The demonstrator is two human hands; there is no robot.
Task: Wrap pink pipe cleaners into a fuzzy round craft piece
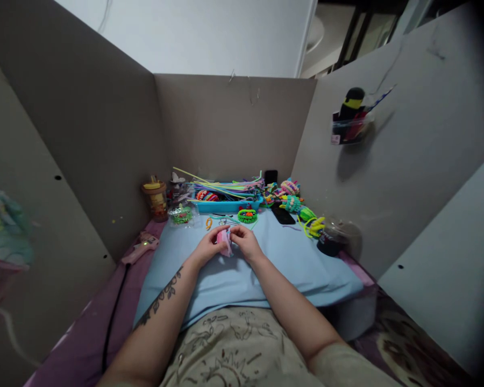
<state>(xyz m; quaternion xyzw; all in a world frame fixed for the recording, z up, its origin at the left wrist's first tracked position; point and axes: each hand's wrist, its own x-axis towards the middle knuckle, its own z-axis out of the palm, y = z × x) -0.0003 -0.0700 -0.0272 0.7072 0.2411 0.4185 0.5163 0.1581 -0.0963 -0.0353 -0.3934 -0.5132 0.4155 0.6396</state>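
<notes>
A small pink and pale craft piece (pixel 225 243), perhaps fuzzy pipe cleaner, is between my two hands over the blue cloth (pixel 274 274). My left hand (pixel 210 246) grips it from the left, thumb in front and fingers behind. My right hand (pixel 245 243) pinches at its upper right side with bent fingers; what exactly sits between those fingertips is too small to make out. Just beyond lie an orange loop (pixel 208 223), scissors (pixel 223 222) and a green ring-shaped piece (pixel 247 216) with orange bits in it.
A blue tray (pixel 226 206) full of pipe cleaners (pixel 234 188) stands at the back, by a lidded cup (pixel 155 200). A phone (pixel 283 214), colourful craft pieces (pixel 292 203) and a black container (pixel 331 242) are on the right. A pink corded tool (pixel 142 247) lies left. Grey panels surround the table.
</notes>
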